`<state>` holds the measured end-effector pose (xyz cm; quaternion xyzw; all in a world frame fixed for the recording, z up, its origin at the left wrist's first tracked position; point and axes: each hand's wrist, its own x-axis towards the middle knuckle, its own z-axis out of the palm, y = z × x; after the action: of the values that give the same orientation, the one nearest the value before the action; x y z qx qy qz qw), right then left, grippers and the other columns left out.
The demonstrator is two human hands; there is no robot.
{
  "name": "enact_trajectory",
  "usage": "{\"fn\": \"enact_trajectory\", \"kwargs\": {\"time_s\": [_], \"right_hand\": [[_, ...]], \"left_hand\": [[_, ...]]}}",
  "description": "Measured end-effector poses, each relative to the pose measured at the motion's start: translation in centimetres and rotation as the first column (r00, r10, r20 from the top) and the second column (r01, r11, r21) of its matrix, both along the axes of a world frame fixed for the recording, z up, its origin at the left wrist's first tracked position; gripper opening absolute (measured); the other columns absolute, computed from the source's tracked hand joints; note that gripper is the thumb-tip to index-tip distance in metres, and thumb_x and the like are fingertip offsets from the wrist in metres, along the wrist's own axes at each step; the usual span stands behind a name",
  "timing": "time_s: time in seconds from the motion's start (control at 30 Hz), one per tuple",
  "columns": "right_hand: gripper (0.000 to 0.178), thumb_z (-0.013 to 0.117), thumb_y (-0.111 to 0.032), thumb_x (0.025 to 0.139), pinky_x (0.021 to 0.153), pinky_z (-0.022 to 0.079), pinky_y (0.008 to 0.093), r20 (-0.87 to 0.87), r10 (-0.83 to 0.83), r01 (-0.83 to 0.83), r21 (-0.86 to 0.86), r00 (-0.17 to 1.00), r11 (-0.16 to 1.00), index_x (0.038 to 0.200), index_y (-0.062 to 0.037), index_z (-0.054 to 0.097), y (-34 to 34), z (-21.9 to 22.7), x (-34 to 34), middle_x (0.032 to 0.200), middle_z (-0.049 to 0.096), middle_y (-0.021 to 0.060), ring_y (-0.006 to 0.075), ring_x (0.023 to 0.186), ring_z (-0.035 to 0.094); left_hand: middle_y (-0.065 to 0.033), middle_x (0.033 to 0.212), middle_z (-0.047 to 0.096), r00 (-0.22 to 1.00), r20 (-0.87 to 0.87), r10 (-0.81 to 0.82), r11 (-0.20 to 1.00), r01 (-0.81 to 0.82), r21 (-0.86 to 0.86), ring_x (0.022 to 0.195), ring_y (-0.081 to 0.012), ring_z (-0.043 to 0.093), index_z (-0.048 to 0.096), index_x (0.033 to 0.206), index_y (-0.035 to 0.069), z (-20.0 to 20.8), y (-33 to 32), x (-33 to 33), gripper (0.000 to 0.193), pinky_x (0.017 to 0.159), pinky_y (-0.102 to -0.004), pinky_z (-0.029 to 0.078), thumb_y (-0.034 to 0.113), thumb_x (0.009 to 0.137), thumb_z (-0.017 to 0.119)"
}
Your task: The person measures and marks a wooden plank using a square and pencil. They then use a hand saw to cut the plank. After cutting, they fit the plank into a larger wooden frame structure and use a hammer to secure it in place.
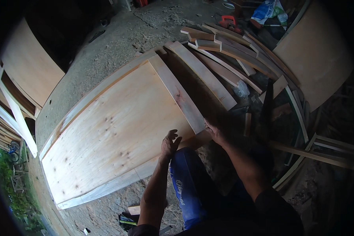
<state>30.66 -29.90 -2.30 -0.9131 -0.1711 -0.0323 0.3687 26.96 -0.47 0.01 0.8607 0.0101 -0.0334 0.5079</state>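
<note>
A large pale plywood panel [114,129] with small dark knots lies on the ground, edged with wooden strips on its long sides. Across its right part runs a wooden board [177,92] with a reddish stain. My right hand [215,131] grips the near end of this board at its right corner, the fingertips partly hidden behind the wood. Just above my knee, at the panel's near edge, my left hand [170,144] is raised with nothing in it, fingers bent and thumb apart.
A second board [202,74] lies just right of the panel. Beyond it are several notched wooden pieces [240,57], a crumpled plastic bag [242,89] and a red power tool [231,23]. Plywood sheets [314,55] stand at the right. Rough ground [122,39] surrounds the panel.
</note>
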Motion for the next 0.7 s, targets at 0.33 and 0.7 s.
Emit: {"fn": "enact_trajectory", "kwargs": {"time_s": [0.33, 0.7], "right_hand": [[0.057, 0.06, -0.007, 0.089, 0.111, 0.04, 0.0415, -0.029, 0.026, -0.017, 0.298, 0.999, 0.955, 0.145, -0.0145, 0.054, -2.0, -3.3, 1.0, 0.139, 0.057, 0.0206, 0.0386, 0.13, 0.053], [0.074, 0.058, -0.035, 0.087, 0.12, 0.029, 0.0426, -0.35, 0.122, 0.039, 0.418, 0.929, 0.907, 0.148, 0.0035, 0.043, 1.2, 1.8, 7.4, 0.153, 0.042, 0.0268, 0.0377, 0.145, 0.037]], "left_hand": [[-0.0187, 0.113, 0.072, 0.924, -0.334, -0.187, 0.926, 0.279, 0.256, 0.104, -0.0392, 0.069, 0.012, 0.158, -0.001, 1.1, -8.8, 3.9, 0.105, 0.089, -0.048, 0.054, 0.04, 0.084, 0.075], [-0.0174, 0.113, 0.068, 0.975, -0.182, 0.124, 0.884, -0.026, 0.466, 0.104, -0.0344, 0.064, 0.025, 0.155, -0.001, 0.4, -12.0, 0.8, 0.08, 0.089, -0.0448, 0.046, 0.023, 0.089, 0.063]]}}
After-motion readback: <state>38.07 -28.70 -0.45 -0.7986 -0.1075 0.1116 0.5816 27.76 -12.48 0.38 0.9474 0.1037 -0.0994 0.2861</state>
